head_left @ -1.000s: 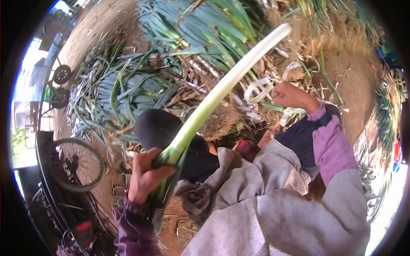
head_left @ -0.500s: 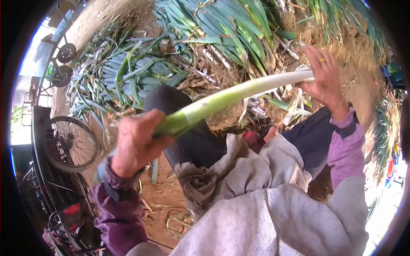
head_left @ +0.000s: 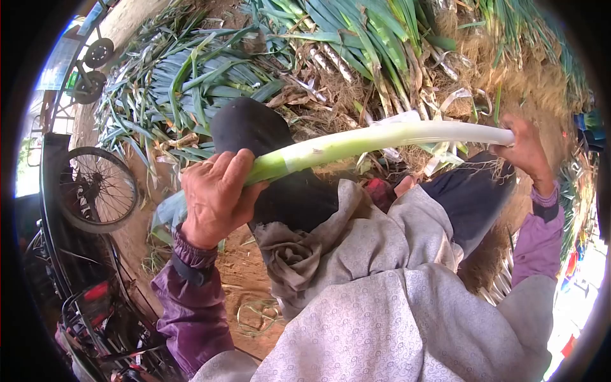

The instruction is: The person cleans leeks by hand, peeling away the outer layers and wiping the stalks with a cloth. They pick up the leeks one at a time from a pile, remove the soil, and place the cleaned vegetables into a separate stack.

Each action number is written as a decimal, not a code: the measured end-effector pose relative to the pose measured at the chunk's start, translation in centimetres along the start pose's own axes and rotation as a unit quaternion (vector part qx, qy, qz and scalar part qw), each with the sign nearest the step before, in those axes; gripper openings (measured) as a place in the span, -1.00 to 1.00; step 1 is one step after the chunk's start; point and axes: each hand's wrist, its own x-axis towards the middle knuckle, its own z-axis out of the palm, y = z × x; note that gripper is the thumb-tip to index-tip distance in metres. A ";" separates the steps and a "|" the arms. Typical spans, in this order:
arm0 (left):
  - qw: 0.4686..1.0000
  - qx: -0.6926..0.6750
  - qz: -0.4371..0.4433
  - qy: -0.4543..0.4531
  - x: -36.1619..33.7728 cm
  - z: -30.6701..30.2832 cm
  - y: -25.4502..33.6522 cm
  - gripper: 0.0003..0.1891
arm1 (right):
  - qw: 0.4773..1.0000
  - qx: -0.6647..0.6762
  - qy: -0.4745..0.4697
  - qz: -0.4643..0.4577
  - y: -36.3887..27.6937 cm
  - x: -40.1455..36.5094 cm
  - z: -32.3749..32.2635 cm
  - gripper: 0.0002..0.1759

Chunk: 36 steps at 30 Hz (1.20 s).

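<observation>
The scene is viewed from the wearer's head, forward and down, through one wide lens with rounded edges. The grey cloth (head_left: pixel 356 325) is looked down on from close above; the left hand (head_left: pixel 216 200) and right hand (head_left: pixel 529 153) are framed beyond it, and the leek pile (head_left: pixel 375 38) is shown farther off, at the top.

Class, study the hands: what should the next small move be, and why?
Perhaps lower the leek with both hands: the left hand grips its green part, the right hand is at its white end, and the stem looks smooth.
</observation>
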 end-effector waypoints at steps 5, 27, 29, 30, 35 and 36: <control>0.973 0.154 0.091 0.146 2.8 -1.1 -0.5 -0.59 | 0.989 -0.059 0.134 -0.034 4.5 -0.4 -1.8 -0.71; 0.969 -0.025 -0.128 0.212 -5.3 0.6 6.0 -0.89 | 0.900 -0.352 0.243 -0.087 5.2 -1.9 -2.8 -0.85; 0.902 -0.138 -0.162 0.375 -1.9 -0.9 5.4 -0.88 | 0.907 -0.334 0.246 -0.077 5.1 -2.1 -2.6 -0.86; 0.865 -0.139 -0.227 0.424 0.5 -1.3 6.2 -0.90 | 0.906 -0.327 0.255 -0.083 5.1 -2.2 -2.5 -0.86; 0.973 -0.056 0.003 0.223 6.7 5.2 7.1 -0.74 | 0.907 -0.314 0.274 -0.060 5.6 -3.4 -2.0 -0.83; 0.975 -0.043 0.032 0.214 6.4 6.4 7.5 -0.71 | 0.908 -0.315 0.270 -0.054 4.9 -3.8 -2.5 -0.81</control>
